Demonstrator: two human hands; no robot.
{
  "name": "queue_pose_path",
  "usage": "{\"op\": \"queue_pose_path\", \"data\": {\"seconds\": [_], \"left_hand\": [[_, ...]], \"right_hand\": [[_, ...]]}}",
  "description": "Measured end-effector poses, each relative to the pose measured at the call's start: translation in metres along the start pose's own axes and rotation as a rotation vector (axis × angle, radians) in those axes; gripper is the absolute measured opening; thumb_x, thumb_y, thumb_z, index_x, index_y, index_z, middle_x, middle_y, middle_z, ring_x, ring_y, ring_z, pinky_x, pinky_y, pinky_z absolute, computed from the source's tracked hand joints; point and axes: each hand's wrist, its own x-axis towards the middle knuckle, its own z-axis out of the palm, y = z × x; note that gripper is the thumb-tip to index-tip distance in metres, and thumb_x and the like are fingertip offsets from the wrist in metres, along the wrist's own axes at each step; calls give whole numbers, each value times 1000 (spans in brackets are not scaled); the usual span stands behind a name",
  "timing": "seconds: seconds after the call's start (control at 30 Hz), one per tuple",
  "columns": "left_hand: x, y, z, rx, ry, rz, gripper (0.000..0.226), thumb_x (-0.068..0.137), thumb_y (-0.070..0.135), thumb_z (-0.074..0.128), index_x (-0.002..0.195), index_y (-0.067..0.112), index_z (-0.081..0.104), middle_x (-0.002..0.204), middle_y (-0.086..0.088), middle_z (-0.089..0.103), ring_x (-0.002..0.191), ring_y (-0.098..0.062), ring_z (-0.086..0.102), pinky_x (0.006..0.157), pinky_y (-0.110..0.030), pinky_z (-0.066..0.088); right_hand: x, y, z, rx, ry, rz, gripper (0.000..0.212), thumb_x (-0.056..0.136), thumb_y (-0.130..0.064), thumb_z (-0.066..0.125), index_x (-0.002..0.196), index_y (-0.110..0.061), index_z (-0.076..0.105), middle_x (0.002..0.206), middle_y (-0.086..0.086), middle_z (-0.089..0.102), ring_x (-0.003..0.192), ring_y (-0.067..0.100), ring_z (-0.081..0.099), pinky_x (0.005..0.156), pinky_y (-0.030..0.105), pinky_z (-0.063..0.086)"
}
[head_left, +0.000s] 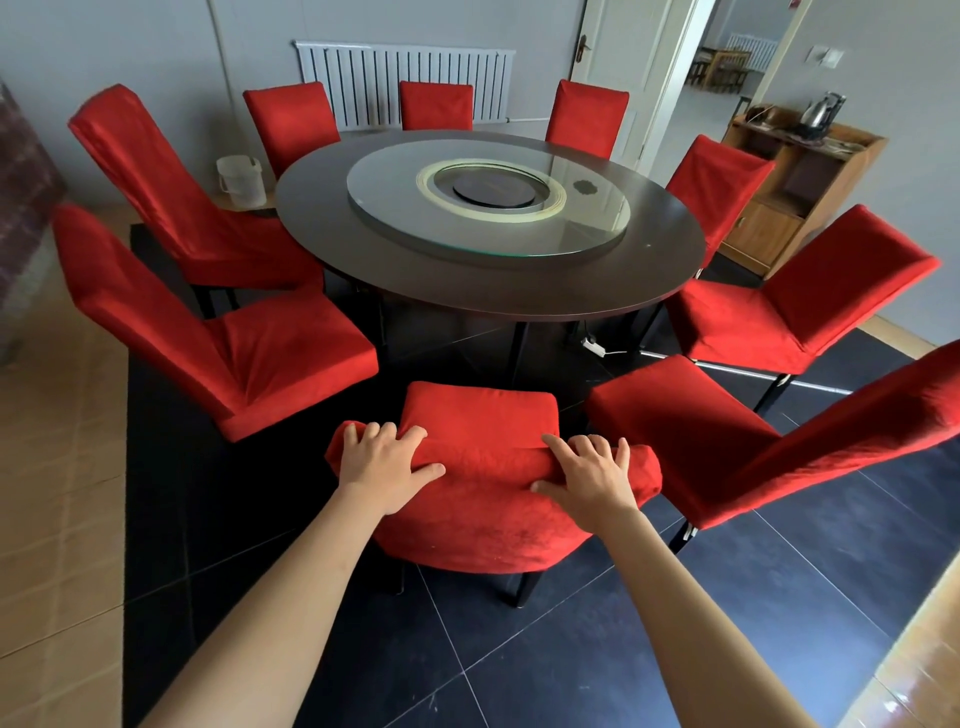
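Note:
A red-covered chair (483, 499) stands right in front of me, its back toward me and its seat facing the round dark table (415, 280). My left hand (384, 462) grips the left end of the chair's top rail, fingers curled over the front and thumb on my side. My right hand (592, 475) grips the right end of the same rail in the same way. Both forearms reach in from the bottom of the view.
Several more red chairs ring the table, the nearest at left (234, 358) and right (727, 447) of mine. A glass turntable (587, 228) lies on the table. A wooden cabinet (789, 192) with a kettle stands at the right wall, a white bucket (240, 179) at back left.

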Motion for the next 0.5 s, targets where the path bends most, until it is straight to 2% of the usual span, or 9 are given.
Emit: {"op": "queue_pose_path", "data": {"seconds": [0.13, 0.23, 0.3, 0.4, 0.5], "left_hand": [[-1, -4, 1, -51, 28, 16, 68, 85, 74, 36, 141, 36, 35, 134, -1, 49, 127, -22, 39, 111, -49, 17], [-3, -11, 1, -83, -3, 6, 79, 83, 76, 36, 149, 35, 23, 154, -2, 30, 142, -24, 22, 114, -52, 10], [-3, -16, 0, -98, -6, -4, 85, 81, 79, 37, 151, 36, 17, 158, -1, 21, 146, -24, 15, 115, -52, 7], [-1, -27, -5, -121, 10, -34, 85, 79, 80, 35, 151, 38, 14, 159, 0, 19, 146, -24, 13, 116, -52, 7], [2, -42, -11, -111, 22, -97, 84, 80, 79, 35, 151, 40, 12, 159, 0, 18, 146, -24, 13, 116, -52, 7]], "right_hand": [[-2, -4, 1, -2, 14, 6, 85, 79, -79, 39, 148, -32, 26, 135, 2, 48, 135, 29, 30, 112, 61, 7], [-1, -8, 0, -21, 19, 5, 90, 78, -83, 28, 149, -28, 26, 136, 1, 48, 136, 28, 31, 112, 60, 9], [4, -10, -2, -27, 33, -28, 89, 79, -83, 24, 149, -27, 25, 136, 2, 49, 135, 27, 32, 112, 56, 11], [16, -16, -7, 28, 41, -75, 87, 82, -80, 26, 150, -26, 23, 142, 4, 45, 136, 26, 31, 111, 50, 17], [31, -31, -8, 71, 31, -126, 87, 82, -79, 31, 152, -28, 18, 153, 7, 32, 143, 28, 21, 114, 50, 17]]}}
